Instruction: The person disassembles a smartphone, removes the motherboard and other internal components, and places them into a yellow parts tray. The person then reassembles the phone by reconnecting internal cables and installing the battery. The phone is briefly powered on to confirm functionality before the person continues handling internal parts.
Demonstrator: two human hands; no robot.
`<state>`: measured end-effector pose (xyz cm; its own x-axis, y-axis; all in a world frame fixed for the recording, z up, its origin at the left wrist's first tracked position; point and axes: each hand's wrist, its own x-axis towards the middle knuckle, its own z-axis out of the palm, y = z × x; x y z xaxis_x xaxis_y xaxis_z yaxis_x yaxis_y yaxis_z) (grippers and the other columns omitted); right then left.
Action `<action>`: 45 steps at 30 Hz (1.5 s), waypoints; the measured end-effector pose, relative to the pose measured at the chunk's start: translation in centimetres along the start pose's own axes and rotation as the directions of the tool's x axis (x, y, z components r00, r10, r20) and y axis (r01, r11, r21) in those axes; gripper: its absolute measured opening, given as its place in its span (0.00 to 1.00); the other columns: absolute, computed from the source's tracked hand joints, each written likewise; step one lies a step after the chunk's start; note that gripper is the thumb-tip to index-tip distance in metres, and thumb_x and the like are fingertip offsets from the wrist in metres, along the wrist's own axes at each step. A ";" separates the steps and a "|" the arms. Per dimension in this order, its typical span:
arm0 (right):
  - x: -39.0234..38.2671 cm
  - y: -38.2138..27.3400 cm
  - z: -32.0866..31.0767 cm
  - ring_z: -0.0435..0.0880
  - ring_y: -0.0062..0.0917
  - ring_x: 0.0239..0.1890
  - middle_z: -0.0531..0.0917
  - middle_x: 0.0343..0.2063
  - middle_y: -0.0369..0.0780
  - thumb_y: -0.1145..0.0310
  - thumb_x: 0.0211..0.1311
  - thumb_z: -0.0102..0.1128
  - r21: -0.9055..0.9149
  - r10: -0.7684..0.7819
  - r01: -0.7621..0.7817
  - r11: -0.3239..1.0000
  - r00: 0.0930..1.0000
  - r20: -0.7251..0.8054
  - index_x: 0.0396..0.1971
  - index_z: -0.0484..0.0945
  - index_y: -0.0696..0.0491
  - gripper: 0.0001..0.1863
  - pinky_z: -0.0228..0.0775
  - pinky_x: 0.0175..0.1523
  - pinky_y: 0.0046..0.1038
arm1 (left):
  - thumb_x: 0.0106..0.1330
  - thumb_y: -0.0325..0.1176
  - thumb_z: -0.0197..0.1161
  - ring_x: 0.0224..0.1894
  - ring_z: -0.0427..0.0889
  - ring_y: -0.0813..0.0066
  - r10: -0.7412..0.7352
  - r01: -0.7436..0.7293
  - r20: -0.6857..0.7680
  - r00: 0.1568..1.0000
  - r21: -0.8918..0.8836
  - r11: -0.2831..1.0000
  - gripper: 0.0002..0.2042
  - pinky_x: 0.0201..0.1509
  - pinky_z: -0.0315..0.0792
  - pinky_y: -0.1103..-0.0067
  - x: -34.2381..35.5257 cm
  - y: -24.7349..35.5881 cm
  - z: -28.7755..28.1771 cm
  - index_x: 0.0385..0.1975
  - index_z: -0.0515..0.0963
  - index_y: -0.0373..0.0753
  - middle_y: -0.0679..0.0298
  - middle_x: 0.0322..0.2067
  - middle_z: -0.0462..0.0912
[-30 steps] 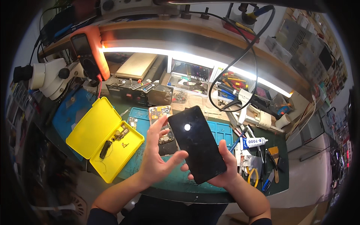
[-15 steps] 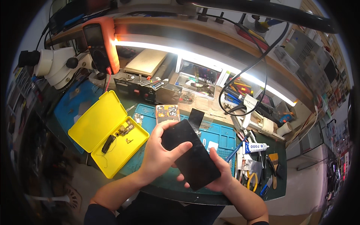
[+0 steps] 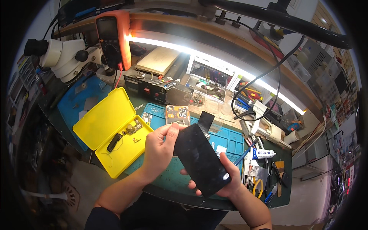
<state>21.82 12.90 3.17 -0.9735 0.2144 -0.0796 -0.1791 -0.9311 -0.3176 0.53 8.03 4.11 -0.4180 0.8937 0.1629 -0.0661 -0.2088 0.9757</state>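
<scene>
A black smartphone (image 3: 201, 161) is tilted in my hands, dark screen up. My right hand (image 3: 234, 176) grips its lower right edge, thumb on the side and fingertips showing past the far left edge. My left hand (image 3: 157, 147) pinches the phone's upper left corner between thumb and bent fingers. Behind it, a disassembled phone (image 3: 176, 112) lies on a blue silicone mat (image 3: 230, 136). To the left, an open yellow case (image 3: 96, 124) holds small electronic parts (image 3: 132, 128).
A microscope (image 3: 57, 57) and orange multimeter (image 3: 126, 38) stand back left. A black boxy device (image 3: 142, 86) sits at the back. Right are a white glue tube (image 3: 262, 153), yellow-handled tool (image 3: 258, 187), dispensing gun (image 3: 257, 117) and scattered tools. A cable loop (image 3: 276, 69) hangs above.
My left thumb has moved off the screen to the phone's upper corner, where the fingers now close. The phone dipped, then stayed low. The view has shifted slightly.
</scene>
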 end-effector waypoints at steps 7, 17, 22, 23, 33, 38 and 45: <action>0.0 -0.4 -0.1 0.79 0.45 0.57 0.63 0.67 0.59 0.37 0.74 0.34 -0.033 -0.005 0.007 0.999 0.998 0.056 0.75 0.47 0.53 0.42 0.76 0.56 0.43 | 0.73 0.30 0.54 0.39 0.82 0.82 -0.038 0.044 0.078 0.996 -0.071 0.997 0.13 0.47 0.75 0.83 0.2 -0.5 -0.2 0.45 0.81 0.26 0.61 0.38 0.86; 0.0 -0.2 0.3 0.79 0.45 0.56 0.62 0.67 0.60 0.34 0.73 0.33 -0.389 -0.047 0.001 0.921 0.993 -0.111 0.75 0.48 0.53 0.44 0.76 0.56 0.42 | 0.70 0.30 0.60 0.40 0.82 0.82 -0.161 0.177 0.089 0.983 -0.203 0.963 0.10 0.48 0.74 0.83 0.5 -0.8 -0.4 0.45 0.81 0.30 0.63 0.38 0.85; -0.2 -0.4 0.1 0.79 0.46 0.56 0.61 0.67 0.61 0.35 0.73 0.33 -0.322 -0.048 0.018 0.946 0.995 -0.087 0.75 0.48 0.53 0.44 0.76 0.56 0.42 | 0.71 0.29 0.60 0.41 0.82 0.82 -0.159 0.179 0.113 0.981 -0.194 0.965 0.10 0.50 0.74 0.82 0.5 -0.6 -0.4 0.46 0.82 0.29 0.62 0.39 0.86; -0.3 -0.3 0.1 0.79 0.46 0.57 0.61 0.67 0.62 0.35 0.73 0.33 -0.316 -0.048 0.019 0.948 0.995 -0.085 0.75 0.48 0.54 0.44 0.76 0.56 0.42 | 0.71 0.28 0.59 0.41 0.82 0.82 -0.157 0.176 0.109 0.982 -0.193 0.965 0.10 0.50 0.74 0.82 0.5 -0.8 -0.5 0.46 0.82 0.29 0.62 0.39 0.86; -0.5 1.4 3.9 0.80 0.43 0.50 0.77 0.52 0.47 0.55 0.55 0.69 -0.656 -0.527 -0.242 -0.715 0.804 0.277 0.61 0.73 0.55 0.34 0.74 0.54 0.37 | 0.71 0.24 0.46 0.60 0.74 0.73 0.273 -0.334 -0.306 0.912 -0.172 0.927 0.18 0.67 0.65 0.74 1.0 -0.1 -1.2 0.59 0.72 0.31 0.55 0.56 0.77; -0.7 5.4 1.9 0.78 0.41 0.48 0.76 0.52 0.49 0.52 0.56 0.68 -0.530 -0.624 -0.426 -0.733 0.731 0.276 0.59 0.75 0.55 0.34 0.72 0.52 0.39 | 0.70 0.22 0.46 0.58 0.75 0.70 0.454 -0.516 -0.350 0.819 -0.103 0.851 0.18 0.67 0.67 0.72 0.6 -0.3 -0.5 0.59 0.69 0.30 0.56 0.54 0.76; 0.3 8.7 -0.1 0.73 0.44 0.57 0.72 0.57 0.54 0.51 0.58 0.66 -0.617 -0.793 -0.543 -0.570 0.560 0.240 0.62 0.69 0.60 0.38 0.64 0.60 0.42 | 0.74 0.29 0.48 0.58 0.76 0.60 0.781 -0.754 -0.256 0.570 0.214 0.621 0.18 0.68 0.66 0.67 -0.3 -2.6 -2.8 0.59 0.67 0.26 0.49 0.55 0.75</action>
<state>19.96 4.93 0.34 -0.4374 0.7876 0.4340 0.7182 0.5964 -0.3585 -1.68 7.17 1.16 -0.5217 0.2445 0.8173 0.4680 -0.7190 0.5138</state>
